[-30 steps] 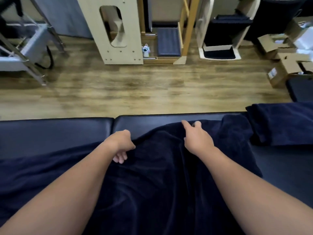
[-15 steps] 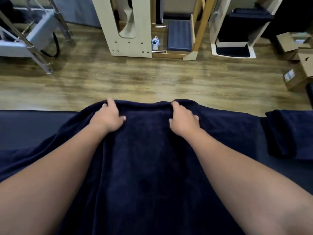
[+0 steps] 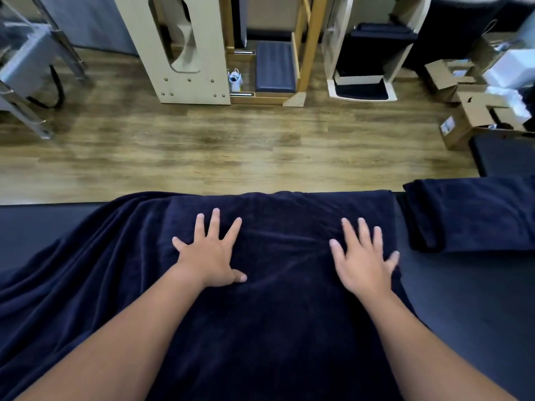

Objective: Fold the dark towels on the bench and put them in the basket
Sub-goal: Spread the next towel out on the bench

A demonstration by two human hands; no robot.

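While both hands lie flat on the dark towel (image 3: 269, 314), the step in hand seems to be smoothing the fold that was just laid over. The left hand (image 3: 210, 253) has its fingers spread wide and straight and it grips nothing; its palm presses on the cloth. The right hand (image 3: 363, 261) is also open with straight fingers, a little blurred, and it holds nothing, resting on the towel close to its right edge.

To do this step well, I think the palms should slide outward from the middle toward the edges, so that the wrinkles between the hands go away. Left of the left hand the cloth is still bunched and hangs in folds, so that side probably needs to be pulled straight before the next fold. The far edge, just beyond the fingertips, lies along the border of the bench (image 3: 463, 299) and looks quite even.

I count two towels: the one under the hands, and a second towel (image 3: 474, 212) already folded, lying on the bench to the right of the right hand, apart from it. I count one bench. No basket is visible.
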